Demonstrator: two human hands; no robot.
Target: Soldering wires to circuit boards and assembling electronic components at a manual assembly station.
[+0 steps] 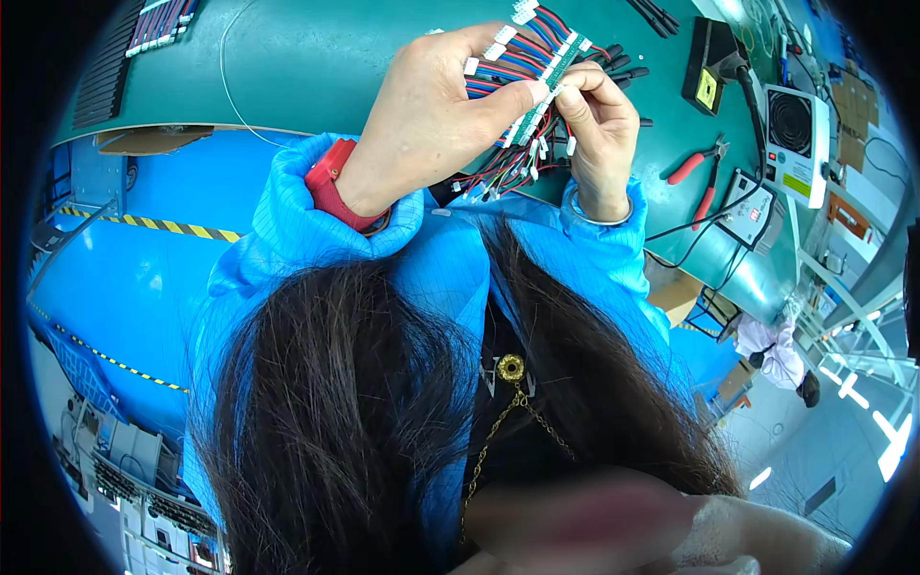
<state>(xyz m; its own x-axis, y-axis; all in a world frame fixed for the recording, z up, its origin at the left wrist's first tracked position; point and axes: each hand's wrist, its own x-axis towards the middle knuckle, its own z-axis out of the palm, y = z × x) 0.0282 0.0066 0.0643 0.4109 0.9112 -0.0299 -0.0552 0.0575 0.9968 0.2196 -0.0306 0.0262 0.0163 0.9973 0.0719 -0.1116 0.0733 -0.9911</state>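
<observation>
A narrow green circuit board with white connectors along it is held over the table, close to my body. My left hand is closed on the board, its thumb across the lower part; a red band circles that wrist. Red, blue and black wires with white plugs stick out between its fingers. On the board's other side my right hand pinches at its edge with thumb and forefinger; a small white plug seems to be there, mostly hidden by the fingertips. Thin loose leads with small plugs hang below the board.
On the green table, red-handled cutters, a soldering iron stand, a control box and a white fan unit stand at the right. Wire bundles and black strips lie far left. Another person is beyond, right.
</observation>
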